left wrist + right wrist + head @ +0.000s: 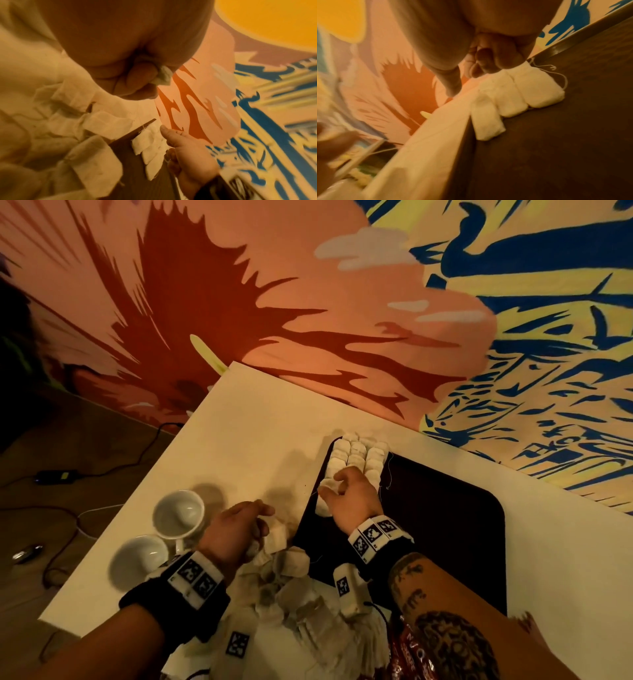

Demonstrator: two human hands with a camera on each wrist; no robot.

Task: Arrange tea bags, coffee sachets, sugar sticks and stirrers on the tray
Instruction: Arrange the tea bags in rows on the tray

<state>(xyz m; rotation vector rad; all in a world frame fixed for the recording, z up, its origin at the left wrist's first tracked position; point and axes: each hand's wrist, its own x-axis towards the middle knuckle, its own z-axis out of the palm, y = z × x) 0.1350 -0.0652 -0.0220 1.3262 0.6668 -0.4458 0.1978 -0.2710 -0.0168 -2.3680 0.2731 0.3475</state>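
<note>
A dark tray (445, 525) lies on the white table (257, 422). White tea bags (356, 457) lie in neat rows in its far left corner, also seen in the right wrist view (522, 94). My right hand (349, 491) hovers at the near end of those rows, bent fingertips (486, 65) touching the bags and the thumb spread apart. My left hand (246, 518) is over a loose pile of tea bags (291, 577) beside the tray. Its curled fingers pinch one crumpled tea bag (163, 75).
Two white cups (178, 515) (138, 556) stand on the table left of my left hand. Red sachets (414, 655) lie at the near edge under my right forearm. A painted wall runs right behind the table. Cables lie on the floor at the left.
</note>
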